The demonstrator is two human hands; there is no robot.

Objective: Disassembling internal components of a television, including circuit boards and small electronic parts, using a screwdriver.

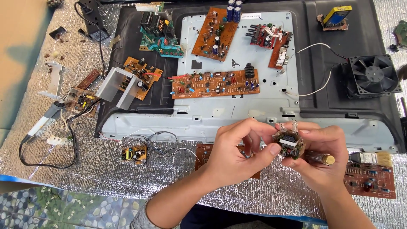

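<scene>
Both my hands meet at the front of the table over the silver foil. My left hand (239, 148) and my right hand (320, 154) together hold a small transformer (289, 143), dark with a white core top and bare wire leads sticking up. The left thumb presses on its lower side. My right hand also holds a tool with a clear handle and brass end (320, 158), pointing right. Under my left hand lies a brown circuit board (204, 153), partly hidden.
A grey metal chassis plate (237, 114) carries several brown and red circuit boards (214, 83). A black fan (373, 75) sits far right, a paintbrush (375, 158) and red board (369, 180) near right. A soldering iron (44, 121), heatsink (116, 87) and small wired board (134, 153) lie left.
</scene>
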